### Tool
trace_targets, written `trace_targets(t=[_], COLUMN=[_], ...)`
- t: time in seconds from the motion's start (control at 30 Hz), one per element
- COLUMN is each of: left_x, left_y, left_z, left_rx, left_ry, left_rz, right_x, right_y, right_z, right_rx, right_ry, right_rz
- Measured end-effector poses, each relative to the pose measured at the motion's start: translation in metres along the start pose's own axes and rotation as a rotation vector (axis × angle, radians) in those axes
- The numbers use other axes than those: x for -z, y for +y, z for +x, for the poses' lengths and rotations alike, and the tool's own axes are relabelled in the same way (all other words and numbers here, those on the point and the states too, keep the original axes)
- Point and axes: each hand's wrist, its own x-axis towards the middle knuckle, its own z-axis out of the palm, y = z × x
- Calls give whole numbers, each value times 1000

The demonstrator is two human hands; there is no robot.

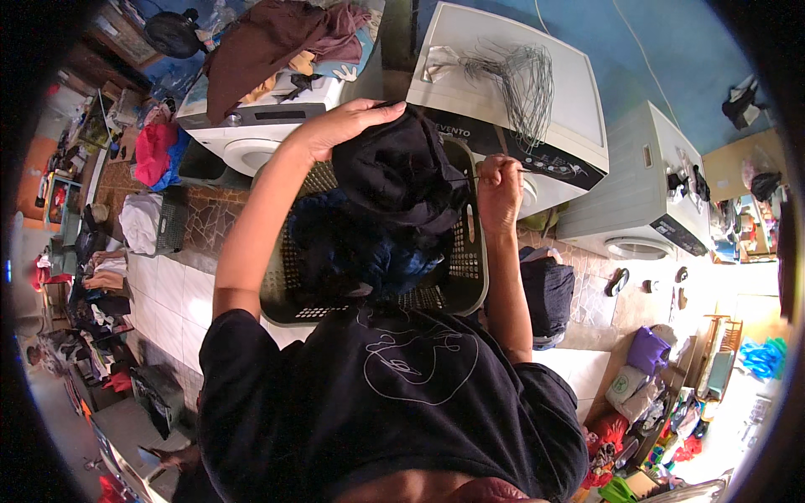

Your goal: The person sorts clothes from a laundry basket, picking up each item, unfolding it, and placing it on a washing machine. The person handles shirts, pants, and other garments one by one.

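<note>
A bunched black garment (394,168) hangs over a dark green laundry basket (480,277), its exact kind hidden by the folds. My left hand (352,126) grips its upper left edge, thumb and fingers closed on the cloth. To the right of the garment, my right hand (501,180) is closed around a thin dark wire (463,178), which looks like part of a wire hanger. One end of this wire runs to the garment; the rest is hidden. Dark blue and black clothes (369,251) lie inside the basket.
Beyond the basket stands a white washing machine (436,50) with a bunch of wire hangers (524,88) on top. A brown cloth (260,54) is heaped on another machine (243,126) at left. A third machine (620,184) stands right. Folded dark clothes (547,293) lie beside my right arm.
</note>
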Motion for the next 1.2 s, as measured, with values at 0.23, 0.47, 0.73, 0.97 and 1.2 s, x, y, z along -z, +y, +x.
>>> trace_targets(t=[0.23, 0.47, 0.73, 0.97, 1.2], left_x=[54, 93, 55, -2, -66], left_y=[29, 9, 15, -23, -84], left_z=[-26, -27, -27, -8, 80], left_rx=[-304, -746, -1051, -1049, -730], left_ry=[82, 593, 859, 670, 516], left_rz=[701, 1179, 1045, 956, 1018], right_x=[-38, -88, -100, -84, -130], right_y=[-32, -60, -58, -98, -244], right_z=[5, 14, 16, 28, 12], right_rx=[-32, 173, 142, 286, 211], right_ry=[-287, -406, -227, -30, 242], right_rz=[-858, -1316, -1823, -1807, -1789])
